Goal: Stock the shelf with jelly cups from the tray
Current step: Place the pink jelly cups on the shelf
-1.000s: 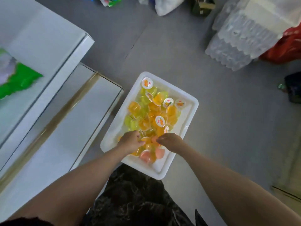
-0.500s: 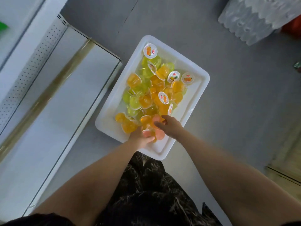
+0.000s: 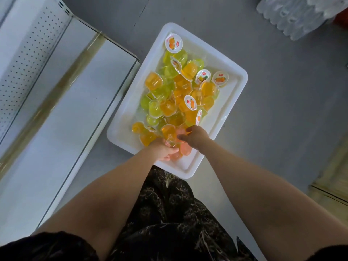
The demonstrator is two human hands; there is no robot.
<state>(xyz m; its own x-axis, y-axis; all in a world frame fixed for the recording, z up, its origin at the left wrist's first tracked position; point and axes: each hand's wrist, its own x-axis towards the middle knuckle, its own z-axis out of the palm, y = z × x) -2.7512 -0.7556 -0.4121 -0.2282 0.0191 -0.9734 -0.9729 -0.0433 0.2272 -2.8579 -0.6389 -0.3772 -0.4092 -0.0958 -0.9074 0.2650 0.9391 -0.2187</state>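
The left grip (image 3: 163, 150) is clamped on an orange jelly cup (image 3: 168, 131), the right grip's (image 3: 195, 138) hold is unclear; slick cups could slip past the tray (image 3: 186, 171) onto the floor (image 3: 282, 129).

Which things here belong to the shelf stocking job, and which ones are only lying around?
Job: jelly cups, white tray, shelf, left hand, right hand.
Lying about: clear plastic packs, red item.

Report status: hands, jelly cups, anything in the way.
Left hand holds jelly cups over near end of tray. Right hand among cups, grip unclear. Nothing between tray and shelf.
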